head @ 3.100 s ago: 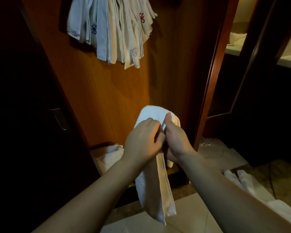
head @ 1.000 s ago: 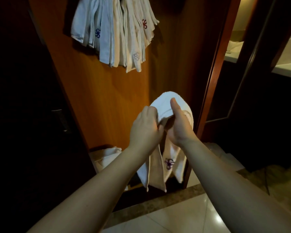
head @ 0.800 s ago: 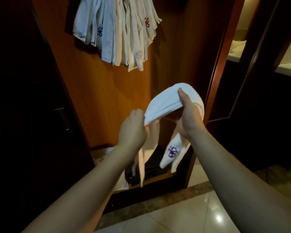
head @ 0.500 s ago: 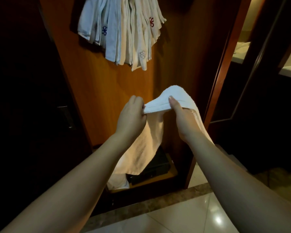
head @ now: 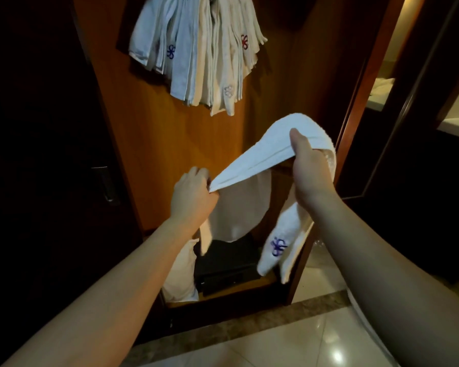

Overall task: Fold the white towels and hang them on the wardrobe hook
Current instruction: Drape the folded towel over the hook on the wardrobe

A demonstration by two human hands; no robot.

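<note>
A white towel (head: 260,157) folded into a narrow band stretches between my hands in front of the open wardrobe. My left hand (head: 192,197) grips its lower left end in a fist. My right hand (head: 306,168) grips the band higher up, thumb on top, and the towel curls over it. One end with a purple embroidered logo (head: 278,247) hangs below my right wrist. A loose part sags between my hands. Several folded white towels (head: 196,51) hang bunched at the top of the wardrobe's wooden back panel; the hook is hidden behind them.
A black box (head: 228,266) and a white cloth bundle (head: 180,276) lie on the wardrobe floor. A dark door with a metal handle (head: 105,184) stands to the left. A wooden door frame (head: 361,83) rises on the right. Glossy tiles (head: 289,345) cover the floor.
My hands have drawn apart, the left one lower and the right one higher, stretching the towel into a slanted band. The logo end now hangs below my right wrist.
</note>
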